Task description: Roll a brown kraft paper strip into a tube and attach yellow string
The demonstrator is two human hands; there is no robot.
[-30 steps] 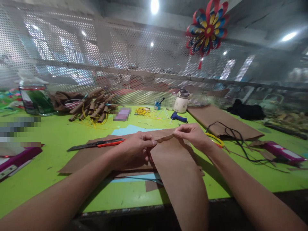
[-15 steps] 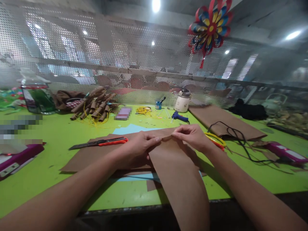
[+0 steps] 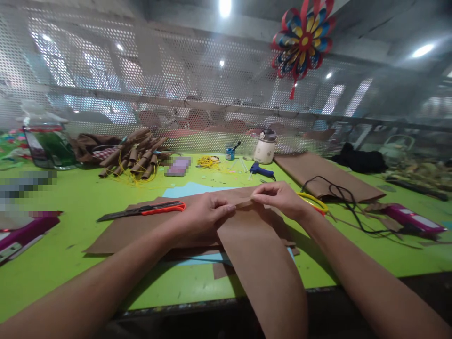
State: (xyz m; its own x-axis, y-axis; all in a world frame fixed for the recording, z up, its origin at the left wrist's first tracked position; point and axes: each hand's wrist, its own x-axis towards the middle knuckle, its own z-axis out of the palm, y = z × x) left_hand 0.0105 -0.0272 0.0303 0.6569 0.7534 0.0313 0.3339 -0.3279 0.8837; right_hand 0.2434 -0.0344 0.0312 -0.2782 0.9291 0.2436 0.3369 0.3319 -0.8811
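Observation:
A long strip of brown paper (image 3: 264,254) hangs from my fingers over the table's front edge. Its far end shows a narrow fold. My left hand (image 3: 208,212) pinches the left corner of that end between thumb and fingers. At the other corner, my right hand (image 3: 277,197) grips the same folded edge with thumb and forefinger. Beneath both hands lie brown paper sheets (image 3: 130,235) on top of light blue paper (image 3: 190,189). A box cutter with an orange-red handle (image 3: 158,208) rests on the sheets, left of my left hand.
Behind my hands are a blue glue gun (image 3: 262,171), a cream flask (image 3: 264,148), yellow string (image 3: 208,162) and rolled brown paper tubes (image 3: 139,155). Folded brown paper (image 3: 325,176) lies at right. Purple power strips (image 3: 415,219) sit at both sides, with a black cord (image 3: 344,197).
The folded edge between my hands now looks flatter and more visible. My view has shifted slightly right; both hands keep their pinch on the paper.

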